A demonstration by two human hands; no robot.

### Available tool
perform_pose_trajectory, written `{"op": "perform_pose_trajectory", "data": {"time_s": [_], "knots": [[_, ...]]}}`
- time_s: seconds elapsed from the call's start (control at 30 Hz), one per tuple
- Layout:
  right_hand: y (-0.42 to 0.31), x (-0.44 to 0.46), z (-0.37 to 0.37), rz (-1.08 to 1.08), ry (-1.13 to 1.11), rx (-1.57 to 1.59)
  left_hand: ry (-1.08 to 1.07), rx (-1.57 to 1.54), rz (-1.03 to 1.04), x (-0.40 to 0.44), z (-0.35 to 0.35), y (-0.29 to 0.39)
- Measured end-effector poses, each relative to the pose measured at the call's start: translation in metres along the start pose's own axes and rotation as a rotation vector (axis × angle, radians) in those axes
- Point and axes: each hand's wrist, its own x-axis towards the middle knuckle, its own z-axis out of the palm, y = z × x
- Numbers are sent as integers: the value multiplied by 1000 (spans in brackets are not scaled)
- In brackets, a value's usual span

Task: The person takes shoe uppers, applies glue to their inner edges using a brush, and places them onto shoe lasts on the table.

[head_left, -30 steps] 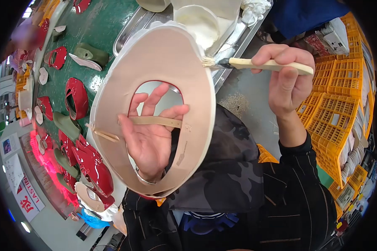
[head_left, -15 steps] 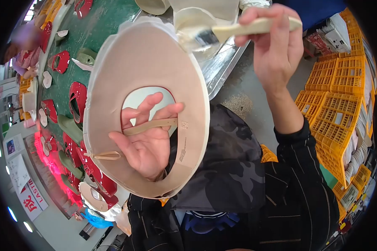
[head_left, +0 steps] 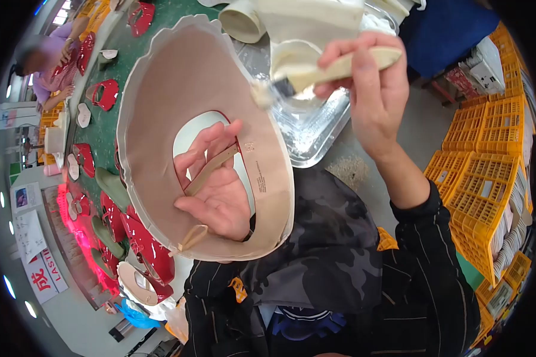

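Note:
A shoe upper [head_left: 167,89] is held up before me, its beige lining facing me and its edge pale and scalloped. My left hand [head_left: 223,199] pokes through its opening from behind, fingers curled around the thin strap [head_left: 213,168] and the lining, supporting the piece. A narrow bow-like loop [head_left: 192,239] hangs at its lower left edge. In my right hand [head_left: 378,110] is a paintbrush [head_left: 308,78] with a pale handle, pinched between thumb and fingers. Its blurred bristles touch the upper's right edge, beside a whitish cup [head_left: 296,56] on the metal tray [head_left: 315,140].
Red shoes [head_left: 150,247] and green shoe forms [head_left: 108,235] line the green table [head_left: 116,68] on the left. Across it sits another person [head_left: 53,56]. Yellow crates [head_left: 476,172] are stacked on the right. A camouflage cloth [head_left: 321,232] covers my lap.
The shoe upper has tilted and turned in my left hand, its lower end swinging right. My right hand has brought the brush down and left along the upper's right edge.

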Motion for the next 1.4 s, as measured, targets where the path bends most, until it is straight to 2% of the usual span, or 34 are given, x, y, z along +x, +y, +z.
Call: {"op": "perform_pose_trajectory", "data": {"time_s": [0.1,0.17,0.2,0.27,0.3,0.33,0.47,0.5,0.53,0.6,0.67,0.73,0.8,0.83,0.93,1.0,1.13,1.2,1.27,1.33,1.4], "knots": [[-5,-16,-6,90,-75,-51,41,56,56,10,5,-3],[-13,-18,-9,234,-210,-129,89,144,105,13,7,-9],[-14,-14,-11,199,-208,-122,87,148,96,15,5,-14],[-14,-5,-5,87,-121,-88,-61,179,299,18,2,-22],[-10,-1,-2,0,-116,-75,-61,180,292,19,3,-23],[-8,0,-1,3,-115,-74,-79,252,372,20,5,-24],[-7,-4,-1,105,-235,-65,-84,341,621,35,-3,-39],[-10,-6,-5,201,-342,-109,-80,347,675,40,-9,-43],[-12,-9,-6,299,-446,-153,-116,473,796,47,-24,-45],[-19,-6,-7,333,-471,-149,-162,603,908,52,-28,-47],[-25,-3,-6,332,-482,-126,-158,591,949,52,-24,-47],[-18,-2,0,93,-387,-156,-183,655,963,49,-28,-42],[-9,0,4,72,-344,-116,-200,723,984,53,-30,-40],[-4,-1,4,83,-393,-166,-210,767,1077,59,-31,-41],[-8,-6,1,167,-498,-241,-260,823,1142,61,-34,-33],[-13,-11,0,375,-470,-55,-273,919,1123,60,-36,-25],[-24,-11,0,434,-328,93,-318,1067,1068,47,-41,-9],[-32,-13,0,558,-212,324,-299,1091,1052,45,-41,-6],[-41,-15,3,599,-119,462,-282,1071,1091,50,-40,-8],[-28,-27,2,436,-204,536,-318,1157,1090,50,-41,-1],[-26,-33,-4,473,-235,543,-325,1251,1116,50,-41,3]]}}
